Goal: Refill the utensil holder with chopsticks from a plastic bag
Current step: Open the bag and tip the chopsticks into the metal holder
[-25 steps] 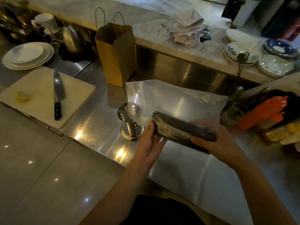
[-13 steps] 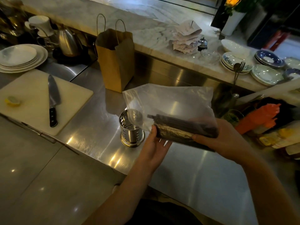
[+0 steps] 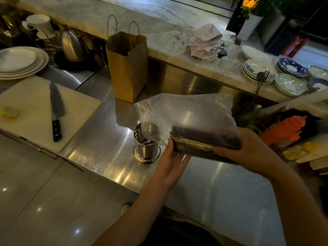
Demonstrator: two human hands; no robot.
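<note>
Both hands keep the plastic bag [image 3: 186, 112] above the counter [image 3: 221, 192] — right hand [image 3: 248, 150] clamped around the bagged chopsticks [image 3: 204, 139], left hand [image 3: 170, 160] cupping their end beside the utensil holder [image 3: 145, 144]; the bundle has slid slightly leftward — toward the holder.

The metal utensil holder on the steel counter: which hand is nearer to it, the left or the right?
The left. The left hand is just right of the utensil holder, at the near end of the chopsticks in the plastic bag. The right hand grips the far end, further right.
</note>
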